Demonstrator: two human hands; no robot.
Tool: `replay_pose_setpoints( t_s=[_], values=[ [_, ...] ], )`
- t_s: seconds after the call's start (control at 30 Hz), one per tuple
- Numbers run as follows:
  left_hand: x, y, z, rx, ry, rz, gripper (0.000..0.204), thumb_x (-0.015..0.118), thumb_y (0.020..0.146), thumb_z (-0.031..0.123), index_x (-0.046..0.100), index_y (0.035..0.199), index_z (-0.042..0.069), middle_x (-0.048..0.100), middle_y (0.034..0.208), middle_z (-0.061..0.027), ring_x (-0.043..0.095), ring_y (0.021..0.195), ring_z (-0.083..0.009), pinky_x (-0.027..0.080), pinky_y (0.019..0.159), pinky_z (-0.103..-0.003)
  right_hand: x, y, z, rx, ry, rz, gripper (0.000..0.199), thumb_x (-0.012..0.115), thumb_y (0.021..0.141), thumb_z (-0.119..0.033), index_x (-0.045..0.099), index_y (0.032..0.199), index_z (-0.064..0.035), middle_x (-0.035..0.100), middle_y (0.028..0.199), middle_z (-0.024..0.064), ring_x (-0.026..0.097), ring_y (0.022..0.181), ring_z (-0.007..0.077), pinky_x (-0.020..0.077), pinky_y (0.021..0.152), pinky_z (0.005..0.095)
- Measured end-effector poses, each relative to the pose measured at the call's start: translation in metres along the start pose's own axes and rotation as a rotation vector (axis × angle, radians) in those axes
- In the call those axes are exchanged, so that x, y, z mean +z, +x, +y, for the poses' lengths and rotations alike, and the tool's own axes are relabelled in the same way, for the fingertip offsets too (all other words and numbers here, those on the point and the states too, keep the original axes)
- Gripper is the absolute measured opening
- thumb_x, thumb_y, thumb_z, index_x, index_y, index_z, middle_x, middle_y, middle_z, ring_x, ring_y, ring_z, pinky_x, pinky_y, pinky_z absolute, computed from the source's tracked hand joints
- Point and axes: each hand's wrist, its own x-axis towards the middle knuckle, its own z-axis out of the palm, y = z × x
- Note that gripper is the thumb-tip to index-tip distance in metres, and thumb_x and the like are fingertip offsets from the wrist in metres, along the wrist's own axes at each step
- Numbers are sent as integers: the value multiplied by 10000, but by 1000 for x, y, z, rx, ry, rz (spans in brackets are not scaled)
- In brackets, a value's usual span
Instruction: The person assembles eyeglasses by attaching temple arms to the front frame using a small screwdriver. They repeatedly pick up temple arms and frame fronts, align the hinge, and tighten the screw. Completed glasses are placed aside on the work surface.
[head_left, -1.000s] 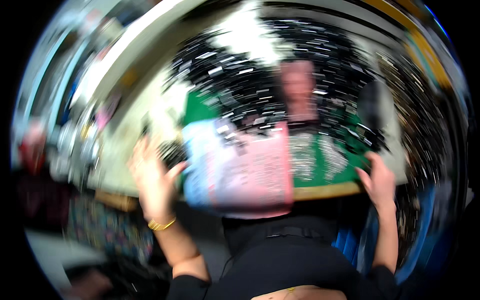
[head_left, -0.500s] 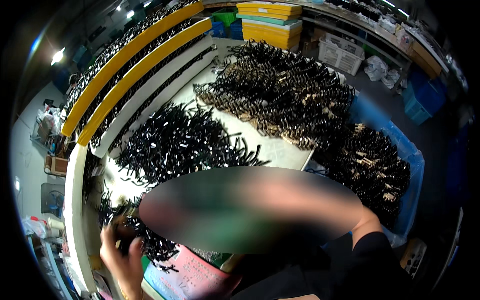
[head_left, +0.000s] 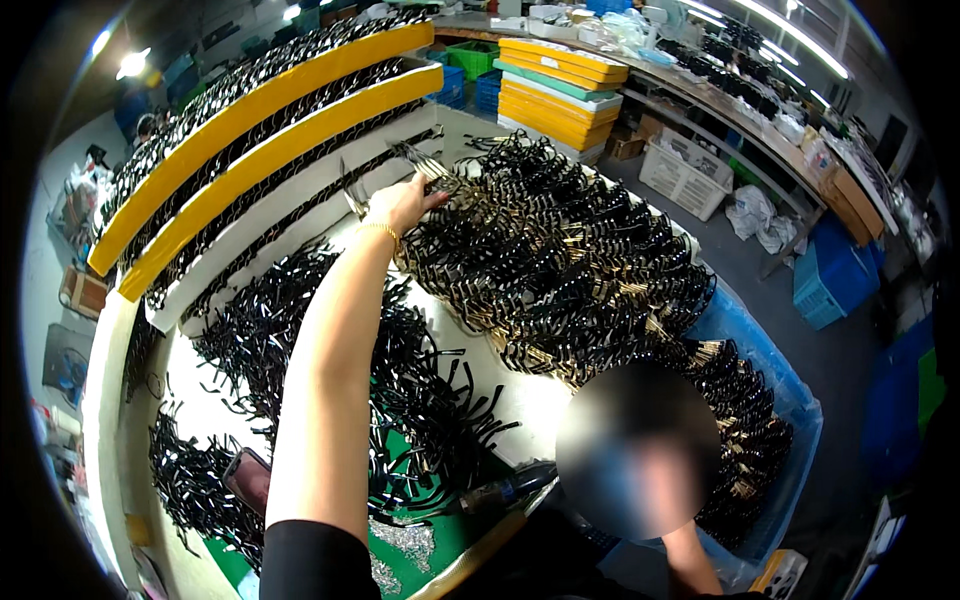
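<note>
Left hand is stretched far out across the white worktable, arm fully extended, thin gold bracelet at the wrist. Fingers are closed on a small bunch of black plastic eyeglass temple arms with brass-coloured hinge ends, lifted just clear of the far corner of the big heap of the same parts; bunch is pinched at one end so the rest fans upward. Right hand isn't in view, so nothing to say on its grip. Heap looks roughly sorted, hinge ends mostly facing one way, probably so they can be pulled off in handfuls. Second looser spread of plain black plastic strips lies nearer, under the arm, partly on a green cutting mat. Left of the hand, long white and yellow racks run diagonally, each lined with rows of black parts, just beside the hand. Free room is tight: bare table only in a narrow band between the two piles. Right edge of table drops to a blue plastic crate also holding parts. A dark phone lies near the left table edge. Stacked yellow trays sit well beyond the heap
</note>
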Motion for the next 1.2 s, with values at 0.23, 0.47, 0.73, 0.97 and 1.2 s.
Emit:
replay_pose_setpoints(
  t_s=[0.23,0.47,0.73,0.97,1.2],
  values=[
    [5,-11,-4,62,-204,-29,757,264,1028,672,553,1375,65,647,1276,-243,583,1229,-416,450,1035,-490,7,16,-25,-145,108,-3,144,714,828,-19,671,963,-48,655,904,108,639,755,254,527,657,329],
    [-51,-159,-109,-66,-97,219,563,390,1067,519,520,1405,87,611,1329,-213,566,1261,-369,450,1058,-433,44,57,-90,-695,84,-441,426,788,807,-243,657,1194,-122,593,1170,62,561,1090,275,435,1024,470],
    [-36,-309,-195,-870,-275,-281,985,306,950,787,259,1567,20,453,1516,-259,415,1435,-354,469,1043,-545,87,50,-105,-814,18,-398,487,788,804,-263,621,1234,-107,605,1098,62,566,1029,279,448,905,410],
    [-5,-301,-92,-797,-346,-358,904,281,977,748,419,1486,14,498,1487,-233,444,1415,-365,399,1115,-507,89,40,-107,-805,-38,-341,400,765,824,-250,623,1177,-127,602,1043,68,559,997,287,447,876,416],
    [-26,-291,14,-743,-362,-267,858,338,983,713,574,1388,-5,554,1445,-207,523,1356,-357,400,1137,-433,85,50,-109,-796,-60,-392,420,777,817,-304,627,1167,-125,597,1033,68,564,1032,283,455,894,414]
  ],
)
